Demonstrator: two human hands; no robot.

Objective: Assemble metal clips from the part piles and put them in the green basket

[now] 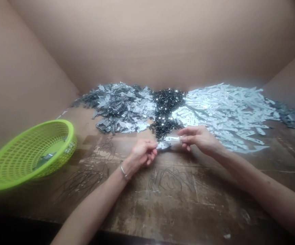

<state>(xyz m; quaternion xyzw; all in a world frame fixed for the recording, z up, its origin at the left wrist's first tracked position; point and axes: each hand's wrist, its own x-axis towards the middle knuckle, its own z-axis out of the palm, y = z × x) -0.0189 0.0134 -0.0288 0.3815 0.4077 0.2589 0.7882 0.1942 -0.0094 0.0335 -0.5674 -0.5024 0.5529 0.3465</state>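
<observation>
Between finger and thumb, my left hand (pixel 144 151) pinches a small grey metal plate (pixel 164 146). My right hand (pixel 197 139) grips one end of a narrow, pale metal strip (pixel 172 139) with a slot in it. The strip's other end lies over or against the plate; whether the two are joined I cannot tell. Both hands are close together above the table, just in front of a pile of small dark metal pins (pixel 166 115).
Grey metal plates (pixel 127 105) are heaped at the back left, pale strips (pixel 229 112) at the back right. At the left, a tilted green plastic basket (pixel 32 134) holds a few metal parts. Cardboard walls (pixel 162 44) enclose the worn wooden table (pixel 160 207).
</observation>
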